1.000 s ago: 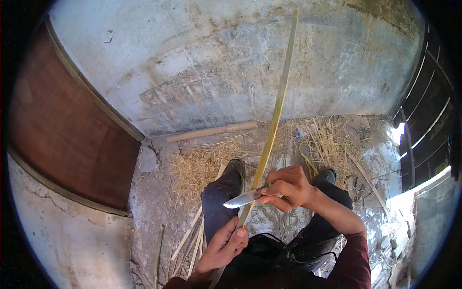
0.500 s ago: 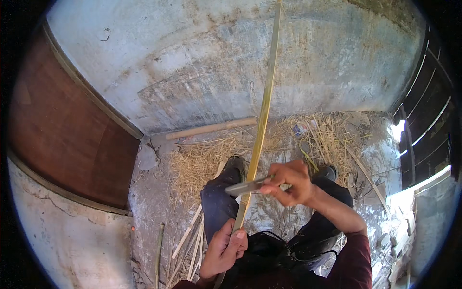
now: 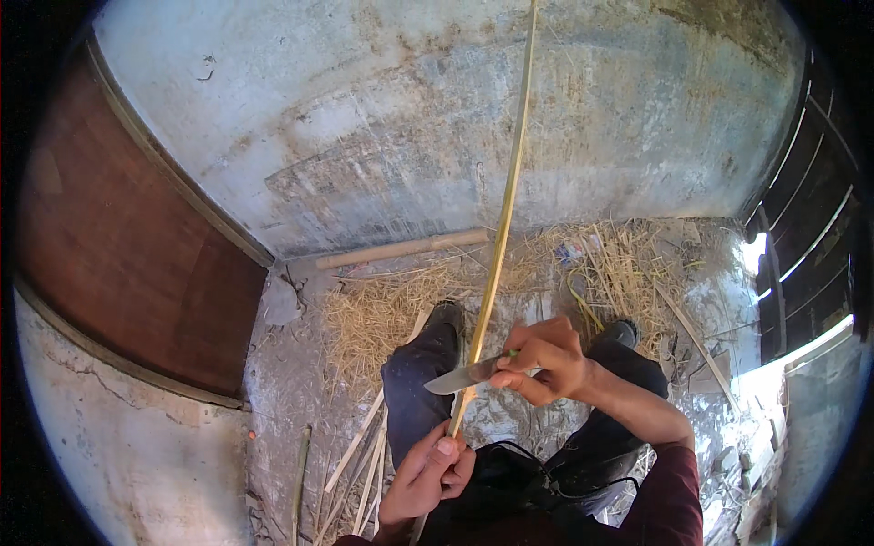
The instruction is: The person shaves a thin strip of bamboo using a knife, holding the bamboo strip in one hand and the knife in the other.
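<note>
A long, narrow strip of pale yellow bamboo [image 3: 506,217] runs from my lap up past the top of the view, between my knees. My left hand [image 3: 431,471] is closed around its lower part, thumb on top. In my right hand [image 3: 546,362] is a knife [image 3: 462,376], gripped near the handle with its broad grey blade pointing left. That blade lies across the strip a little above my left hand. Where they meet, a small pale nick or sliver shows on the strip. Most of the knife's handle is hidden in my fingers.
Shavings [image 3: 382,318] lie heaped on the floor by my shoes, with another heap [image 3: 628,273] at the right. A bamboo pole [image 3: 401,248] rests along the stained wall [image 3: 410,136]. Several split strips [image 3: 360,446] lie at my left. A brown panel [image 3: 137,246] stands far left.
The knife has slid slightly down the strip toward my left hand, and its blade has turned to show more of its flat side. The strip has tilted and shifted a little.
</note>
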`<act>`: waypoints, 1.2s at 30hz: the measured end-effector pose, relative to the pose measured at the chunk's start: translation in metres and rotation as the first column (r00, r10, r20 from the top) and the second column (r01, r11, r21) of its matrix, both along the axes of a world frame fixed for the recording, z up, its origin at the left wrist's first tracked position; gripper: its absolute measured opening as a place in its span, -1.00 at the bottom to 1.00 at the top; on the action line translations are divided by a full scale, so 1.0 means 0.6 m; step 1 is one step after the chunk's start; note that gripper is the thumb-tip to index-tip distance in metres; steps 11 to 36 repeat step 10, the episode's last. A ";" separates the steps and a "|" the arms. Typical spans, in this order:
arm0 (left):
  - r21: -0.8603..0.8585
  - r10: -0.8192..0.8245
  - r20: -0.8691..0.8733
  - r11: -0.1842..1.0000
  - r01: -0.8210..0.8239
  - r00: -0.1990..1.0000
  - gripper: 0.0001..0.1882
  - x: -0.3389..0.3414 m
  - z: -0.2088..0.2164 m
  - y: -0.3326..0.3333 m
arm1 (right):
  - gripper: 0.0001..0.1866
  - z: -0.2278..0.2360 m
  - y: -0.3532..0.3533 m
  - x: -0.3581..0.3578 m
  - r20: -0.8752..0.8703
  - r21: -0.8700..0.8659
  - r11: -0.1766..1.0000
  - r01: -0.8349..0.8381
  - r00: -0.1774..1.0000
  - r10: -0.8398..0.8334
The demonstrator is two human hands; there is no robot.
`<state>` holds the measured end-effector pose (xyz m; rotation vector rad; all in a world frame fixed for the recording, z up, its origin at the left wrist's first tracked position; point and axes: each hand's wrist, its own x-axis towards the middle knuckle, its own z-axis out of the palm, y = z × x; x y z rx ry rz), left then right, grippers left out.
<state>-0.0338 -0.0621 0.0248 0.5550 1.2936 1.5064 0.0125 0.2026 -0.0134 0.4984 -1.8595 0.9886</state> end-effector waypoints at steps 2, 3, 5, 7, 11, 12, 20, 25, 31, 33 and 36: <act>0.001 -0.009 0.019 1.000 0.009 1.000 -0.59 0.003 -0.002 -0.002 | -0.73 0.001 -0.005 -0.002 -0.024 -0.006 1.000 -0.009 1.000 0.009; 0.002 -0.015 0.028 1.000 0.015 0.999 -0.58 0.004 -0.002 -0.002 | -0.73 0.001 -0.003 -0.002 -0.021 0.013 1.000 0.010 1.000 -0.009; 0.013 -0.019 0.012 1.000 0.018 1.000 -0.59 0.004 -0.005 0.001 | -0.73 -0.002 0.006 0.000 -0.012 0.054 0.997 0.054 0.999 -0.053; 0.013 -0.021 0.027 1.000 0.021 0.999 -0.59 0.006 -0.005 0.002 | -0.73 -0.005 0.007 -0.006 -0.042 0.049 0.998 0.041 0.998 -0.039; 0.006 -0.028 0.076 1.000 0.027 0.997 -0.60 0.011 -0.001 0.000 | -0.74 0.007 0.007 -0.003 -0.061 0.064 0.996 0.054 0.997 -0.050; 0.006 -0.028 0.076 1.000 0.027 0.997 -0.60 0.011 -0.001 0.000 | -0.74 0.007 0.007 -0.003 -0.061 0.064 0.996 0.054 0.997 -0.050; 0.006 -0.028 0.076 1.000 0.027 0.997 -0.60 0.011 -0.001 0.000 | -0.74 0.007 0.007 -0.003 -0.061 0.064 0.996 0.054 0.997 -0.050; 0.006 -0.028 0.076 1.000 0.027 0.997 -0.60 0.011 -0.001 0.000 | -0.74 0.007 0.007 -0.003 -0.061 0.064 0.996 0.054 0.997 -0.050; 0.006 -0.028 0.076 1.000 0.027 0.997 -0.60 0.011 -0.001 0.000 | -0.74 0.007 0.007 -0.003 -0.061 0.064 0.996 0.054 0.997 -0.050; 0.006 -0.028 0.076 1.000 0.027 0.997 -0.60 0.011 -0.001 0.000 | -0.74 0.007 0.007 -0.003 -0.061 0.064 0.996 0.054 0.997 -0.050; 0.006 -0.028 0.076 1.000 0.027 0.997 -0.60 0.011 -0.001 0.000 | -0.74 0.007 0.007 -0.003 -0.061 0.064 0.996 0.054 0.997 -0.050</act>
